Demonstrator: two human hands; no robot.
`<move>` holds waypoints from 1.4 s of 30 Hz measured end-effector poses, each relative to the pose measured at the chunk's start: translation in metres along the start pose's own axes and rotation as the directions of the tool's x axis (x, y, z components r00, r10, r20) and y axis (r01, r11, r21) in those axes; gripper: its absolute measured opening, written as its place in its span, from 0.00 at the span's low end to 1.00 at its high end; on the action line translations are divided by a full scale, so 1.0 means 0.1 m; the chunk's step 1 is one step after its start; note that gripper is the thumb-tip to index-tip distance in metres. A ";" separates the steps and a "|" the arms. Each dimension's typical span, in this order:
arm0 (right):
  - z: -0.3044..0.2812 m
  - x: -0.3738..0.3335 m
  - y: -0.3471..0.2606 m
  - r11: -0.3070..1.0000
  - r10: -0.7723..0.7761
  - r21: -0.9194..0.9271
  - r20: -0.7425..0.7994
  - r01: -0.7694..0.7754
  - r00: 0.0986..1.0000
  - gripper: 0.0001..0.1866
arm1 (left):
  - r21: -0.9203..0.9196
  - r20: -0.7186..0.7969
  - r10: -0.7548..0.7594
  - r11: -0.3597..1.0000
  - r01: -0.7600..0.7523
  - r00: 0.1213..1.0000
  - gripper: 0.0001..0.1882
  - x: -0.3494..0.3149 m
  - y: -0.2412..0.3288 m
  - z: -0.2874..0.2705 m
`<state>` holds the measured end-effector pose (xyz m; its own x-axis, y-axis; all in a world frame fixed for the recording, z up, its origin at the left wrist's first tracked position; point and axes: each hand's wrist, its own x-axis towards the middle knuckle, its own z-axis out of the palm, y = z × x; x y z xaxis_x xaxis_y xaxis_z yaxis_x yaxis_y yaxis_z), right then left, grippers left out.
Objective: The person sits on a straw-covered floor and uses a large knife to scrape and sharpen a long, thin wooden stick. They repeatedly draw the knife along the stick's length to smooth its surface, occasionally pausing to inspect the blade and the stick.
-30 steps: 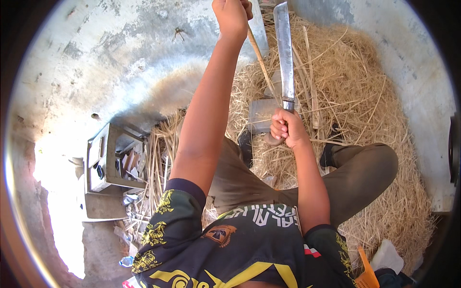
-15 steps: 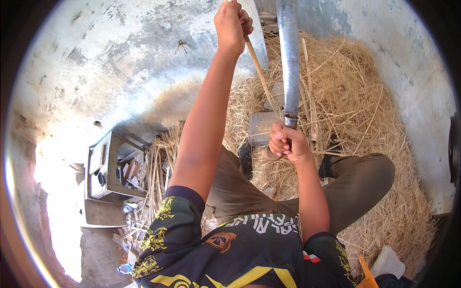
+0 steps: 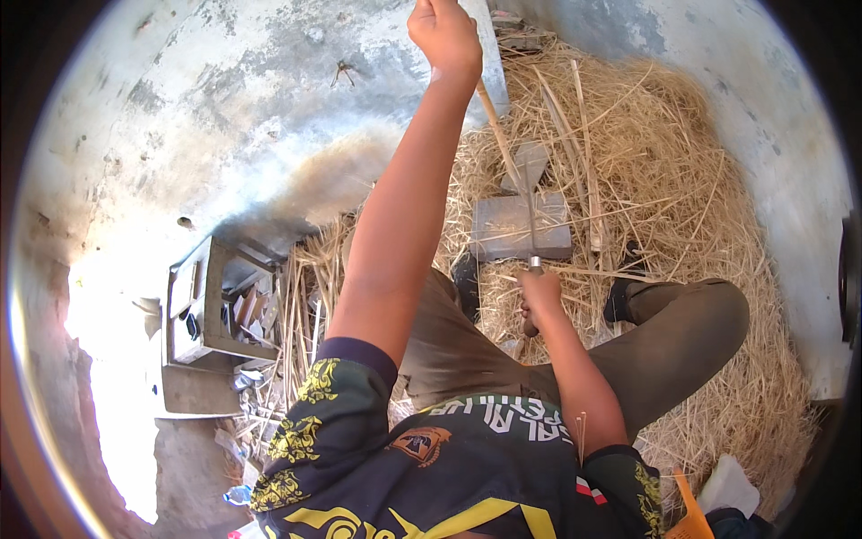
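Note:
My left hand is raised at the top of the view, shut on the upper end of a thin bamboo stick. The stick slants down to a grey block lying on the straw. My right hand is low, just in front of the block, shut on the handle of a long knife. The blade shows edge-on as a thin line over the block, close beside the stick's lower end. I cannot tell whether blade and stick touch.
A deep pile of straw covers the right side, around my bent legs. An open wooden box with tools stands at the left on the concrete floor. A dark sandal lies by my knee. An orange object is at the bottom right.
My right hand has dropped with the knife from upright beside the stick down to the block, and the blade now shows edge-on. My left hand has stayed raised with the stick.

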<state>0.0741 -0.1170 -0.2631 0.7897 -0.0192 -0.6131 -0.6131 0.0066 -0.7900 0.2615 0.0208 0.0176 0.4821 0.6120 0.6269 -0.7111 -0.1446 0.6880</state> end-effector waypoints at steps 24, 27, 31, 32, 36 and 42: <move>-0.03 0.57 0.05 0.893 -0.432 0.084 -0.115 0.442 0.895 0.17 | 0.081 -0.057 0.038 0.996 -0.033 0.998 0.30 -0.05 0.01 -0.10; 0.11 0.56 0.37 0.941 -0.337 -0.087 -0.152 0.327 0.929 0.18 | 0.101 -0.048 0.101 0.990 -0.096 0.994 0.31 -0.18 0.10 0.06; -0.07 0.74 0.53 0.987 0.154 -0.018 -0.137 -0.158 0.978 0.13 | 0.056 -0.021 0.170 0.984 -0.169 0.985 0.31 -0.12 -0.05 0.11; -0.12 0.72 0.52 0.986 0.166 0.020 -0.181 -0.165 0.969 0.10 | 0.095 -0.027 0.197 0.976 -0.193 0.980 0.31 -0.14 -0.03 0.13; -0.02 0.77 0.25 0.971 -0.219 0.097 -0.017 0.220 0.976 0.12 | 0.126 -0.005 0.209 0.970 -0.206 0.978 0.31 -0.14 -0.03 0.19; 0.01 0.55 -0.09 0.804 -0.585 0.052 -0.101 0.592 0.804 0.12 | 0.020 0.217 0.055 0.998 -0.061 0.975 0.27 -0.19 0.16 0.12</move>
<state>0.1228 -0.1171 -0.2899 0.9923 -0.1205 -0.0302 -0.0248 0.0463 -0.9986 0.2468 -0.0025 0.0215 0.5420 0.4194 0.7282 -0.7285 -0.1973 0.6560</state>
